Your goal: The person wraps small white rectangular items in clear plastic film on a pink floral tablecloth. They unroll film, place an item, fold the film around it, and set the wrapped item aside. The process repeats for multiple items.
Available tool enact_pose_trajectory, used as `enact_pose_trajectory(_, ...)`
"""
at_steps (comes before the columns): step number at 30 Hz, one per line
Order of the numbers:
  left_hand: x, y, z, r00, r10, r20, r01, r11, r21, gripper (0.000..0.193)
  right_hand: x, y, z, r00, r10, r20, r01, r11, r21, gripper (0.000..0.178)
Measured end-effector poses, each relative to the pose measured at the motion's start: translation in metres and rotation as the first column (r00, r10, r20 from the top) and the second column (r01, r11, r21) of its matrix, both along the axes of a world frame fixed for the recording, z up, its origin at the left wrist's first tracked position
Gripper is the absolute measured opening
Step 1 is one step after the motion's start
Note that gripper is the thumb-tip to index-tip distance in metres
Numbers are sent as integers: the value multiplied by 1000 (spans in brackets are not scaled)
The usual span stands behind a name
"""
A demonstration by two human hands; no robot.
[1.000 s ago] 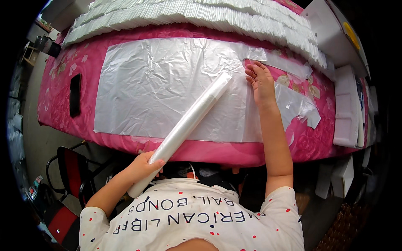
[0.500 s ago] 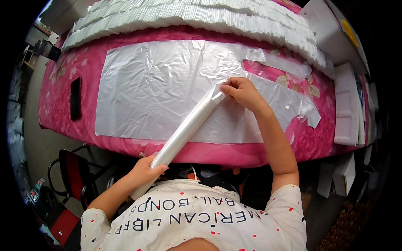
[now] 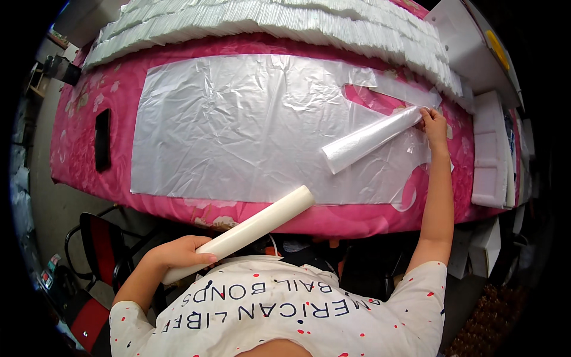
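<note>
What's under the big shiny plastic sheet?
Pink flowered tablecloth shows around the plastic sheet and through its notch; the rest underneath is covered, so I can't tell.

Left fingers (image 3: 195,240) curl low; right fingers (image 3: 426,115) pinch, right arm (image 3: 439,193) outstretched.

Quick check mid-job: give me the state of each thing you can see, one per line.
Left hand: closed around the white roll
White roll: held at a slant, far end free
Right hand: pinching the clear film
Clear film: tube-shaped, apart from the white roll
Plastic sheet: spread out, wrinkled
Black phone: lying flat
Pink tablecloth: spread over the table
</note>
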State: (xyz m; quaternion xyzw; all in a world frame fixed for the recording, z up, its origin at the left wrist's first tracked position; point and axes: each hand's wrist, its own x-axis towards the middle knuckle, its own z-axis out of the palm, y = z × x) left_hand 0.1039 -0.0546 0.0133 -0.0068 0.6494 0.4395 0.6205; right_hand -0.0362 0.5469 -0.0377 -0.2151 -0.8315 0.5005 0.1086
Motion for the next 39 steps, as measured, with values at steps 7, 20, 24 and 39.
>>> enact_pose_trajectory(7,-61,55,28,754,-398,-522,399,910,-117,47,-9,-61,14,976,219,-12,-220,970,-105,14)
enact_pose_trajectory(20,-84,135,-32,-202,33,-979,651,752,-109,63,-76,-188,15,776,607,174,-595,795,-122,19)
enact_pose_trajectory(24,-66,124,-43,-72,-192,-979,670,718,-190,84,-80,-179,19,731,643,227,-609,765,-209,33)
enact_pose_trajectory(39,-45,128,-49,-139,-300,-944,603,730,-321,86,82,-262,36,702,703,114,-639,551,537,45)
